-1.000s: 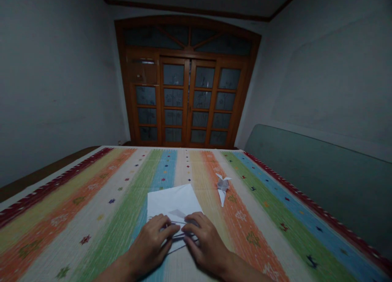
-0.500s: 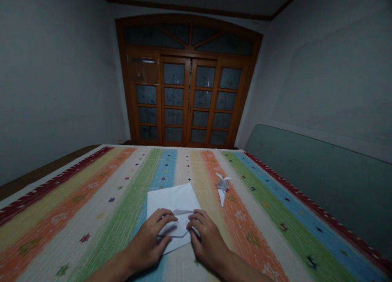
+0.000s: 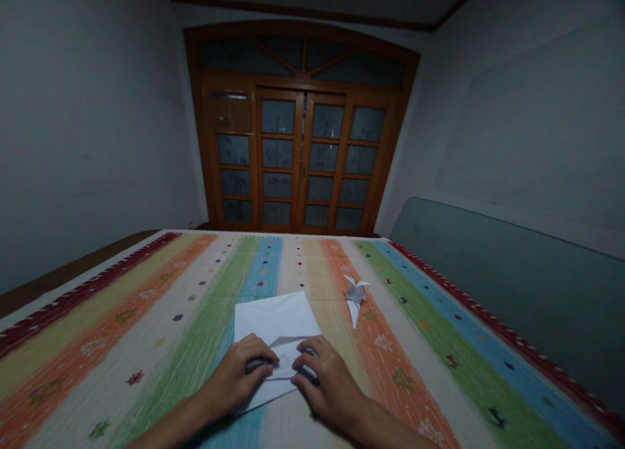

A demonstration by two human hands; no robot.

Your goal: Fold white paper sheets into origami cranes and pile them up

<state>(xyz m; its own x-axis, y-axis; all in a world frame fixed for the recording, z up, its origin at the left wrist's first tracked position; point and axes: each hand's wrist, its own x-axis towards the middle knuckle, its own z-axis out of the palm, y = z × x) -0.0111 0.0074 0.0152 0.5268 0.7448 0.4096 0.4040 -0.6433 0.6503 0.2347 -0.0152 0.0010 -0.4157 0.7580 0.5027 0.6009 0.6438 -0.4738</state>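
Observation:
A white sheet of paper [image 3: 276,315] lies on the striped cloth, and a folded flap of paper [image 3: 284,361] rises slightly over its near half. Whether the flap belongs to the same sheet I cannot tell. My left hand [image 3: 241,374] pinches the flap's left side between thumb and fingers. On the right side, my right hand [image 3: 329,380] grips it with curled fingers, its thumb at the near edge. Both hands hide parts of the paper. To the right sits a small folded paper figure [image 3: 355,296] with pointed ends.
The striped tablecloth [image 3: 161,345] covers the table. Along the right side stands a pale green panel [image 3: 517,267]. Wooden doors with glass panes [image 3: 303,156] are beyond the far edge, between pale walls.
My left thumb and fingers have come together on the flap, and my right fingers have shifted slightly nearer and inward. The flap looks more pressed down. The paper figure stays put.

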